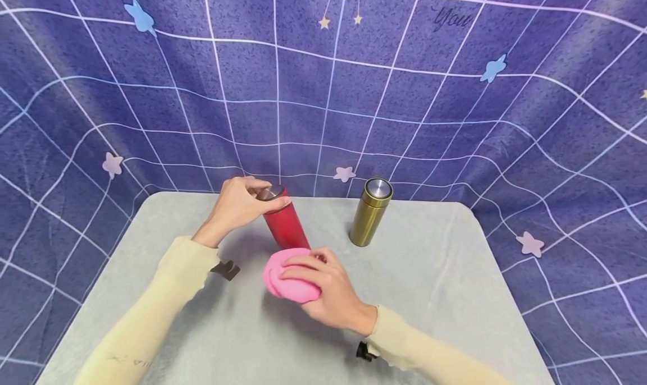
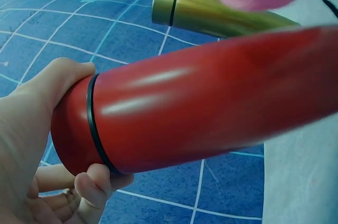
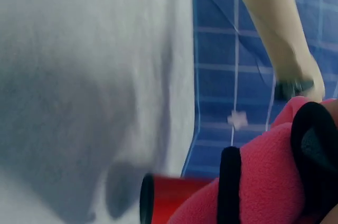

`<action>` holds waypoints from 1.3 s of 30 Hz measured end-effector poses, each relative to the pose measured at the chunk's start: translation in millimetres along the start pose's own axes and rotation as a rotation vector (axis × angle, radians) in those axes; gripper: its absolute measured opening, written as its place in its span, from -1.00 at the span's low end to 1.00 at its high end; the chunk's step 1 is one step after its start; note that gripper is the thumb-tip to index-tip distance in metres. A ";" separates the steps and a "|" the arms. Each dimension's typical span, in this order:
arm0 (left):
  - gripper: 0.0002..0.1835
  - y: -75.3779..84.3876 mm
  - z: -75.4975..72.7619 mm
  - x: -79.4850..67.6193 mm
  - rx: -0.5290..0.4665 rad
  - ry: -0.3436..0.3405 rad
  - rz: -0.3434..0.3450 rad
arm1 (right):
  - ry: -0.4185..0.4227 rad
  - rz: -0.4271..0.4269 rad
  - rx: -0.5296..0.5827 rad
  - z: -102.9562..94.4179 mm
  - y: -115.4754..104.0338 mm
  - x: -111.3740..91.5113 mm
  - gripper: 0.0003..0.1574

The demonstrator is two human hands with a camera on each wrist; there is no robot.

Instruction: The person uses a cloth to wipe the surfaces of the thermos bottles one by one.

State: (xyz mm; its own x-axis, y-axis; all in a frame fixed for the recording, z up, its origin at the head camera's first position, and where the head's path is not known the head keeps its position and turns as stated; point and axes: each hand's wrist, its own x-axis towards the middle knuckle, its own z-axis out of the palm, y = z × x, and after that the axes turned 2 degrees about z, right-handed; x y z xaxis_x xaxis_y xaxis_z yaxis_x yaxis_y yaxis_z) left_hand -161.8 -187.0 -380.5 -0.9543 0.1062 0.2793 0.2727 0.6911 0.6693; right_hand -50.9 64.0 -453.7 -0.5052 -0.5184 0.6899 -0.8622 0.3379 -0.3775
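My left hand (image 1: 235, 205) grips a red thermos flask (image 1: 286, 225) round its lid, thumb and fingers on opposite sides near the black ring (image 2: 94, 123). The flask leans, and its base (image 3: 174, 197) appears raised off the table, with a shadow beside it. A fuzzy pink cloth (image 1: 290, 275) is bunched in my right hand (image 1: 333, 289), against or just in front of the flask's lower end. Whether the cloth touches the flask there cannot be told from the head view. The cloth hides part of the flask in the right wrist view.
A gold thermos flask (image 1: 371, 214) with a silver-topped lid stands upright to the right of the red one. The grey-white table (image 1: 445, 295) meets a blue grid-patterned curtain (image 1: 303, 93) at the back. Each wrist has a black device (image 1: 366, 351) strapped on.
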 end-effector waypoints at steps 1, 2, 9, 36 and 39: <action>-0.43 -0.1 -0.1 -0.4 0.004 0.011 0.024 | 0.020 0.031 0.019 -2.7 3.5 -2.2 -0.42; -0.44 -0.2 -0.3 -0.9 0.011 0.022 0.046 | 0.040 0.067 0.033 -5.3 6.9 -4.7 -0.41; -0.44 -1.4 -0.3 -8.3 -0.001 0.100 0.115 | 0.126 0.308 0.095 -21.6 30.5 -21.0 -0.30; -0.35 -4.9 23.3 -39.0 0.029 0.101 0.187 | 0.184 0.528 0.124 -32.9 57.4 -27.5 -0.26; -0.30 -8.2 27.5 -42.2 0.041 0.097 0.165 | 0.180 0.529 0.121 -31.7 57.2 -27.6 -0.27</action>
State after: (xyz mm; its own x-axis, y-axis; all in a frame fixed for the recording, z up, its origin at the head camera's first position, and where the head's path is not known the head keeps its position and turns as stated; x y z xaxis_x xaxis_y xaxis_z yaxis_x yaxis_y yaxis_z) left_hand -127.2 -177.5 -416.7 -0.8803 0.1527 0.4491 0.4175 0.6987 0.5809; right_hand -85.0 122.5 -474.6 -0.8639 -0.1575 0.4784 -0.4973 0.4174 -0.7606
